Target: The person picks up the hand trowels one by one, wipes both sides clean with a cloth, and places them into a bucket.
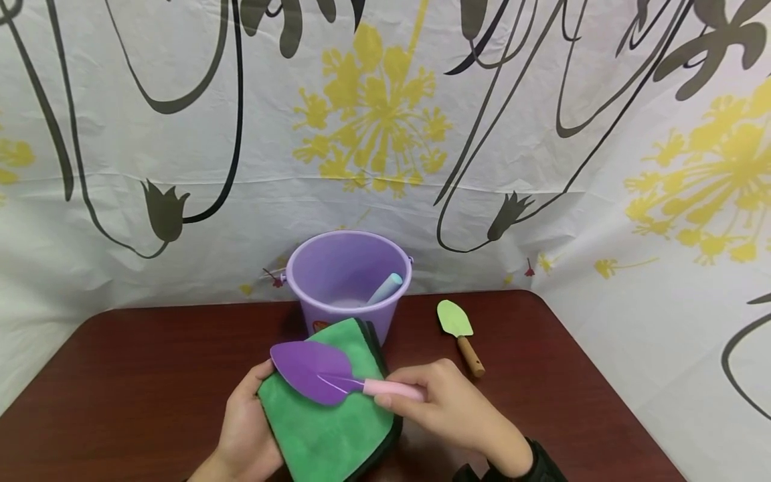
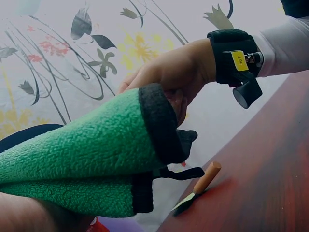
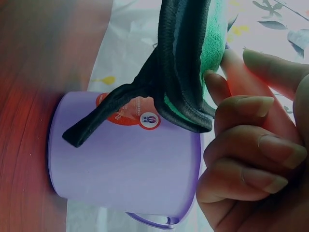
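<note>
My left hand holds a folded green cloth with dark edging from its left side; most of its fingers are hidden underneath. Over the cloth lies the purple blade of a toy trowel, pointing left. My right hand pinches the trowel's pink handle between thumb and fingers. In the left wrist view the thick cloth covers much of the trowel. Seen from the right wrist, curled fingers are close to the cloth's dark edge, and a black loop hangs from it.
Behind the cloth stands a light purple bucket with a light blue handle inside. A small green trowel with a wooden handle lies on the dark red table to the right. A patterned curtain hangs behind the table.
</note>
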`<state>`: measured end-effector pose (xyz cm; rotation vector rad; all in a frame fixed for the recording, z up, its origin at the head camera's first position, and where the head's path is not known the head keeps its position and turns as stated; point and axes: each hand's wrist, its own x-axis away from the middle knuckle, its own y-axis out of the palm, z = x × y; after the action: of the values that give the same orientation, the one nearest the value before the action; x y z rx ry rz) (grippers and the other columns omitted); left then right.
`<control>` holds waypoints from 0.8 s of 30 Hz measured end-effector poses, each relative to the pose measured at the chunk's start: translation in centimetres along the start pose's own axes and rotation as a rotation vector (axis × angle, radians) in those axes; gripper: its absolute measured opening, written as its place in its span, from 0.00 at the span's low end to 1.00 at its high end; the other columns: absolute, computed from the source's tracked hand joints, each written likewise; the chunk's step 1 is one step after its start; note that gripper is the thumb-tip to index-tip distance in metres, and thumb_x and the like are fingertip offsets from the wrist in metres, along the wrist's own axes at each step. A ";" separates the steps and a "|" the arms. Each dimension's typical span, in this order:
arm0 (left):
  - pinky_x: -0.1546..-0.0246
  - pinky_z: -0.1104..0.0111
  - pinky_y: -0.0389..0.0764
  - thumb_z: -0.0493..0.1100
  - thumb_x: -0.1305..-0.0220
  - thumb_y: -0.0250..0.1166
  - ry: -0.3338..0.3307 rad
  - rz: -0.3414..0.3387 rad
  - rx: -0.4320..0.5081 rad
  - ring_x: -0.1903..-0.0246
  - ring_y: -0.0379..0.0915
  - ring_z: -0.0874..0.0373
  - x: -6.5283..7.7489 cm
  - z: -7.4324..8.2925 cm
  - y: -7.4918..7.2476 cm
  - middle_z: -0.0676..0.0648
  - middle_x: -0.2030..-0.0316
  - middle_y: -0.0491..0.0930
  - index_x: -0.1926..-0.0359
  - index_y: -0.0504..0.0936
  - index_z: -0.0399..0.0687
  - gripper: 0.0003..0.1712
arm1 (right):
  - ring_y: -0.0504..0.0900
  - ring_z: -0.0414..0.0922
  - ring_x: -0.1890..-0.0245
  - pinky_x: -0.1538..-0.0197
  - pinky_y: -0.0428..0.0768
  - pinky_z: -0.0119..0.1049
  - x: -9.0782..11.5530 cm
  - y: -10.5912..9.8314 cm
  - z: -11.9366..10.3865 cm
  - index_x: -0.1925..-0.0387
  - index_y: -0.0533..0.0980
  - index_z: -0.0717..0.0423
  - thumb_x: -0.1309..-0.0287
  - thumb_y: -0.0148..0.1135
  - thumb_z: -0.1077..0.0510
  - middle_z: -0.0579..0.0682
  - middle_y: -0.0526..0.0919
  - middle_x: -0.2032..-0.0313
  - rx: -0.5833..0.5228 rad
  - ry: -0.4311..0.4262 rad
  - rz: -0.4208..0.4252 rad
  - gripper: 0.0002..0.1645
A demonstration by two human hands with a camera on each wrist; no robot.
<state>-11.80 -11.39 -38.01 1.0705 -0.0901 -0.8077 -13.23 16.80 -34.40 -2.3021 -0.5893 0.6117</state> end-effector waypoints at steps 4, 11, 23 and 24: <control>0.29 0.65 0.70 0.57 0.20 0.14 0.017 0.012 -0.011 0.35 0.72 0.57 0.1 0.4 0.0 0.49 0.36 0.76 0.34 0.69 0.48 0.40 | 0.70 0.26 0.76 0.73 0.74 0.23 0.0 -0.2 0.0 0.62 0.84 0.31 0.33 0.64 0.41 0.29 0.77 0.77 0.005 0.001 -0.010 0.06; 0.30 0.64 0.72 0.56 0.19 0.14 0.079 -0.006 0.016 0.36 0.73 0.55 0.2 0.9 0.2 0.47 0.38 0.76 0.36 0.70 0.45 0.40 | 0.69 0.25 0.76 0.74 0.74 0.22 0.1 -0.6 0.1 0.63 0.84 0.33 0.32 0.63 0.43 0.29 0.77 0.77 -0.016 -0.047 -0.017 0.05; 0.29 0.60 0.72 0.54 0.19 0.14 0.175 -0.034 0.017 0.33 0.71 0.53 1.1 2.9 -0.2 0.45 0.34 0.73 0.31 0.66 0.41 0.40 | 0.71 0.26 0.76 0.73 0.75 0.23 0.2 -1.5 0.2 0.63 0.84 0.36 0.32 0.63 0.44 0.31 0.77 0.77 0.007 -0.061 0.000 0.06; 0.28 0.59 0.71 0.54 0.19 0.13 0.185 -0.041 0.022 0.33 0.70 0.52 1.2 3.1 -0.3 0.45 0.33 0.73 0.30 0.66 0.41 0.40 | 0.70 0.26 0.76 0.73 0.74 0.23 0.2 -1.5 0.2 0.63 0.84 0.36 0.32 0.63 0.44 0.32 0.77 0.78 0.014 -0.066 0.004 0.06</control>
<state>-12.45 -14.55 -37.05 1.1664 0.0796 -0.7420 -13.55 18.06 -33.51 -2.2774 -0.6097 0.6938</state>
